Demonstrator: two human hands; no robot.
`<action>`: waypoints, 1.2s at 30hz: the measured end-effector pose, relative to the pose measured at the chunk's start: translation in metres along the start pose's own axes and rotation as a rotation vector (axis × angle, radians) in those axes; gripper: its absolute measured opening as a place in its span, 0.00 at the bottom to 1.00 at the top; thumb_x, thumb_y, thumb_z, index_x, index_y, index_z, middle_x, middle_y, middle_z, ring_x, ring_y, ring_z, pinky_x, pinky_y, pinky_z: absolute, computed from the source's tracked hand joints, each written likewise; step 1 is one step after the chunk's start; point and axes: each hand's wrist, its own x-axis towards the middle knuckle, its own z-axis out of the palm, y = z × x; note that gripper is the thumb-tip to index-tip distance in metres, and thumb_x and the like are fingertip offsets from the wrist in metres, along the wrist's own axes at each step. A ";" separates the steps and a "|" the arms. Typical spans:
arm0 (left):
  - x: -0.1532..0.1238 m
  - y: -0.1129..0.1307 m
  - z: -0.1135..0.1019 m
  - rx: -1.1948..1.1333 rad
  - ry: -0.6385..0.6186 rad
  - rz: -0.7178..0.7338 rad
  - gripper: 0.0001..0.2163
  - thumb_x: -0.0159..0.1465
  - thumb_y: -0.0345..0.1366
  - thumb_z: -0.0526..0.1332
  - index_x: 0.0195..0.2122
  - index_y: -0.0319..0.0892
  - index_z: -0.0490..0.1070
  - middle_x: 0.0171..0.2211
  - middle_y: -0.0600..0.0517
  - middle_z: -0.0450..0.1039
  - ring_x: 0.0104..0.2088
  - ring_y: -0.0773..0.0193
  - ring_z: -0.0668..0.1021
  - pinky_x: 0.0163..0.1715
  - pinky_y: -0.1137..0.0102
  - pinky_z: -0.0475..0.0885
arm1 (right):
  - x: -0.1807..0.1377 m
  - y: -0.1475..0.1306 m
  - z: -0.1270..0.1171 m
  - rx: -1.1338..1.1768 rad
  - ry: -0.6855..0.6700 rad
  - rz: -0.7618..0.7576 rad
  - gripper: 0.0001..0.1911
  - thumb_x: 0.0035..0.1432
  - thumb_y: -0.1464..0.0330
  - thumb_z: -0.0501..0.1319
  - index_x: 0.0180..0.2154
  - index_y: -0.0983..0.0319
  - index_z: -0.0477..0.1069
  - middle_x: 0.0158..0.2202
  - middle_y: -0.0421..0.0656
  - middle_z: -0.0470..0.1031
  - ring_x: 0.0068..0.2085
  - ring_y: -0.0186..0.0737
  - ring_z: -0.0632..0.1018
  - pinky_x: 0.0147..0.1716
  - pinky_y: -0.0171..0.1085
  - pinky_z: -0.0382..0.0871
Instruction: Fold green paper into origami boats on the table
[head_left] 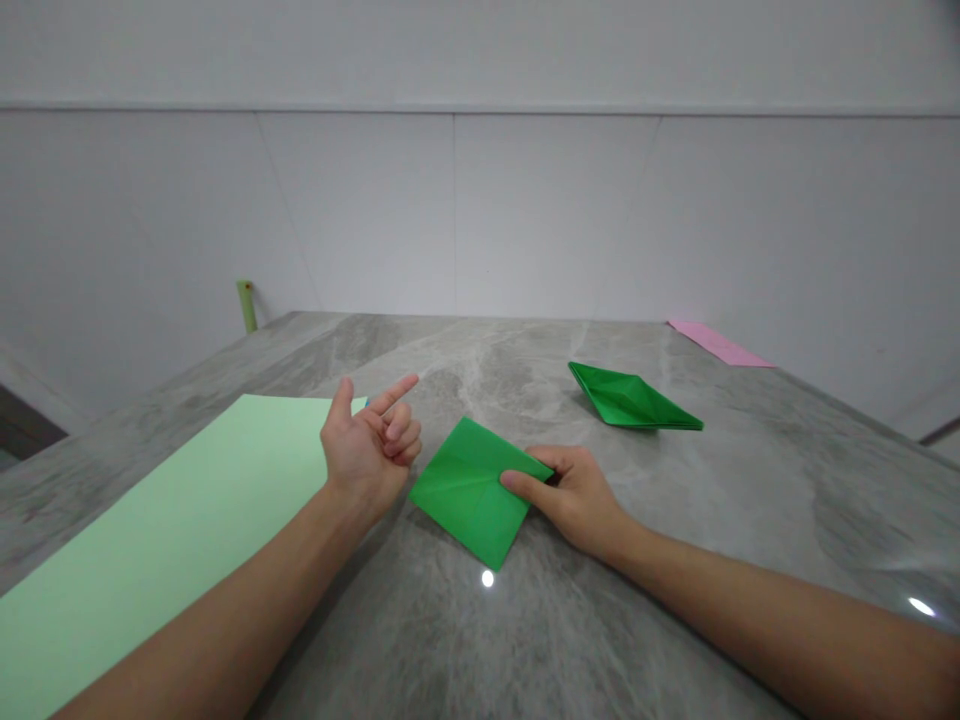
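A creased, folded square of green paper (461,480) is tilted above the tabletop, one corner towards me. My right hand (574,495) pinches its right corner, thumb on top and fingers underneath. Just left of the paper, and apart from it, my left hand (371,445) is raised with the palm turned up. Its index finger points out to the right, its thumb stands up and the other fingers curl in; it holds nothing. Further back on the right lies a folded green paper boat shape (634,398) with pointed ends.
A large pale green sheet (202,500) lies on the left of the grey marbled table (480,650), partly under my left arm. A pink paper (720,344) rests at the far right edge. Behind the table stands a white wall (480,210).
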 end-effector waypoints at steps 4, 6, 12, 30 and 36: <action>-0.001 0.000 0.002 0.008 0.004 0.010 0.30 0.66 0.54 0.47 0.48 0.30 0.70 0.12 0.60 0.52 0.12 0.71 0.53 0.12 0.75 0.49 | 0.000 0.001 0.000 0.001 -0.003 0.001 0.21 0.54 0.56 0.63 0.19 0.62 0.64 0.20 0.37 0.60 0.24 0.33 0.63 0.24 0.34 0.57; -0.001 0.001 0.002 0.017 -0.008 0.019 0.29 0.66 0.54 0.46 0.48 0.30 0.70 0.12 0.60 0.52 0.12 0.71 0.53 0.12 0.75 0.49 | 0.001 0.001 0.000 -0.004 0.000 0.003 0.21 0.54 0.55 0.63 0.19 0.62 0.64 0.20 0.37 0.60 0.24 0.33 0.63 0.24 0.34 0.57; 0.000 -0.004 0.005 0.247 0.038 0.124 0.22 0.63 0.52 0.54 0.42 0.36 0.70 0.12 0.62 0.51 0.13 0.72 0.50 0.13 0.75 0.46 | 0.000 0.000 0.000 -0.008 0.002 0.010 0.20 0.54 0.56 0.63 0.19 0.62 0.65 0.20 0.37 0.60 0.24 0.34 0.63 0.25 0.34 0.57; -0.006 -0.016 -0.001 1.283 0.002 1.025 0.04 0.63 0.31 0.59 0.33 0.43 0.63 0.16 0.64 0.54 0.15 0.73 0.60 0.18 0.77 0.55 | 0.001 0.001 -0.001 0.009 0.002 -0.006 0.19 0.55 0.57 0.63 0.20 0.63 0.67 0.20 0.38 0.63 0.25 0.34 0.65 0.26 0.35 0.59; -0.004 -0.015 -0.004 1.379 0.010 0.866 0.04 0.63 0.31 0.57 0.33 0.44 0.60 0.16 0.63 0.57 0.16 0.72 0.64 0.20 0.76 0.57 | 0.001 -0.001 -0.001 0.001 0.007 0.011 0.20 0.54 0.56 0.63 0.19 0.62 0.65 0.20 0.37 0.61 0.24 0.33 0.63 0.25 0.34 0.57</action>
